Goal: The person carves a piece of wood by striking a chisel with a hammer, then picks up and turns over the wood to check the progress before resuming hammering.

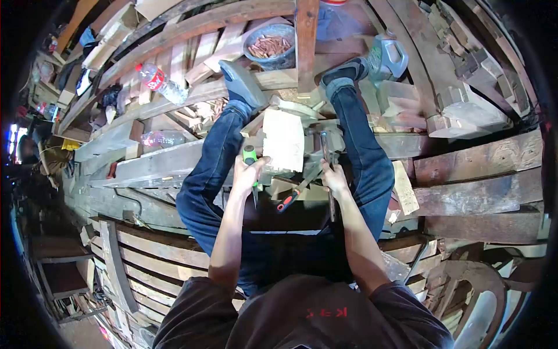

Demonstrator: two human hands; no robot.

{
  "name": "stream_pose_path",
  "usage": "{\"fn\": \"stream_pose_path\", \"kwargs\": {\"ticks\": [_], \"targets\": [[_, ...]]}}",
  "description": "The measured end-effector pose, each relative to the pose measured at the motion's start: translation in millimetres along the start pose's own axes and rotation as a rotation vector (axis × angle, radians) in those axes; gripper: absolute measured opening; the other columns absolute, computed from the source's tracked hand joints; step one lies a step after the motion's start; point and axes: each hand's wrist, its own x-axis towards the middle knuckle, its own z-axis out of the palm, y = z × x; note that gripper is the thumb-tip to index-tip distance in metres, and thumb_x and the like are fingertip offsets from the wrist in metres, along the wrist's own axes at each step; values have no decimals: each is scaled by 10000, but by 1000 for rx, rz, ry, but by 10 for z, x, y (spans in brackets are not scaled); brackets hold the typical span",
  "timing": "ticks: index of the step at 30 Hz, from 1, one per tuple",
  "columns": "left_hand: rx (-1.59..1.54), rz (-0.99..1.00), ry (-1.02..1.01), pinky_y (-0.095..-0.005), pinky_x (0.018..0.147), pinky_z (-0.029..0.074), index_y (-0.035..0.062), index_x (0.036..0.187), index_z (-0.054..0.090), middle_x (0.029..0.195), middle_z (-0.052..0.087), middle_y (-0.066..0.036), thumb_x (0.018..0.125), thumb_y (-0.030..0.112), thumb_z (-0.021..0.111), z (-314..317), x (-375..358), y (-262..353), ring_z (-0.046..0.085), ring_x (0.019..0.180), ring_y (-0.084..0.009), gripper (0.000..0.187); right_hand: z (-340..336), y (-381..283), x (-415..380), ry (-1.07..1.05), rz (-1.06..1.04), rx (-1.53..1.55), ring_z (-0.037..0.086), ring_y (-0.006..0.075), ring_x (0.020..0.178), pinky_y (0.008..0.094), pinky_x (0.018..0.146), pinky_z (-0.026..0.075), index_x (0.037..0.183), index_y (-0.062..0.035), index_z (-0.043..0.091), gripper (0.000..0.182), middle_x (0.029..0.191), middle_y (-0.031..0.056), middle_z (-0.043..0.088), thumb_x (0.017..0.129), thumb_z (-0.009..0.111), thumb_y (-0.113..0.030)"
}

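Note:
My left hand (pixel 247 172) is closed around a green-handled chisel (pixel 250 153), its metal blade pointing back toward my body. My right hand (pixel 333 179) grips a hammer (pixel 325 145) by its handle, the head facing away from me. Between my legs a pale, brightly lit block of wood (pixel 283 139) lies just ahead of both hands, touched by neither tool as far as I can see. A tool with a red and black handle (pixel 287 201) rests between my forearms, its flat blade slanting toward the right hand.
Beyond my feet stands a bucket (pixel 269 46) of wood pieces. A plastic bottle with a red label (pixel 156 80) lies at left, and a jug (pixel 388 57) stands by my right shoe. Heavy timber beams (pixel 476 160) and offcuts surround me.

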Motion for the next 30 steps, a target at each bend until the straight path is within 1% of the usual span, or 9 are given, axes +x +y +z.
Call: {"fn": "stream_pose_path", "kwargs": {"ticks": [5,6,13,14,17,21,22,28,30], "targets": [[-73,169,0,-231,433,302,-17,991,636,720,619,-42,784,6,679,89,-376,612,409,451,-63,212,-20,110,153,-4,-41,-180,488,143,432,343,385,410,781,-52,514,314,554,21,468,951,570,-310],[-91,184,-22,-229,432,302,-16,1002,635,734,625,-49,783,6,680,120,-458,728,415,452,-64,226,-34,220,258,5,-56,-229,579,209,475,380,424,470,823,3,569,308,592,84,553,936,576,-284],[-199,195,-20,-233,425,306,-8,1050,614,806,635,-79,758,-7,691,288,-827,1220,434,449,-79,302,32,27,20,63,-59,-478,711,320,692,415,594,575,974,103,614,399,784,232,681,873,621,-283],[-248,167,-3,-235,424,307,-10,1045,606,833,635,-92,741,-20,693,317,-867,1258,436,451,-85,316,33,-22,4,57,3,-502,696,391,838,461,768,562,991,118,598,437,859,284,674,861,632,-299],[-296,174,-8,-233,405,288,-18,1051,615,706,591,-38,757,-35,702,372,-979,1368,429,441,-70,307,-33,299,215,187,-307,-790,648,451,951,476,882,515,1027,120,582,468,933,331,654,854,636,-311],[-273,143,-25,-236,433,311,-21,1055,593,847,635,-101,745,-14,681,400,-1120,1412,446,471,-92,322,-59,-16,-184,191,-393,-838,619,475,983,488,874,511,1070,114,563,499,985,341,639,855,632,-330],[-270,143,-17,-238,435,309,-26,1058,592,838,632,-98,747,-13,675,427,-1156,1417,439,464,-91,322,-59,-206,-376,176,-466,-801,654,415,989,477,860,519,1081,105,564,456,990,296,666,912,571,-319],[-194,185,-62,-232,431,296,-42,1060,589,795,618,-87,763,-15,647,583,-1205,1277,416,441,-77,303,104,-1000,-1616,-426,-451,837,623,149,967,294,872,474,1161,55,607,325,1046,96,684,993,533,-214],[-253,174,-90,-216,410,282,-38,1053,613,782,596,-44,782,-76,668,635,-1199,1194,411,453,-35,279,81,-966,-1656,-386,-560,620,605,123,965,274,875,461,1176,45,613,317,1070,77,677,976,576,-199]]}}
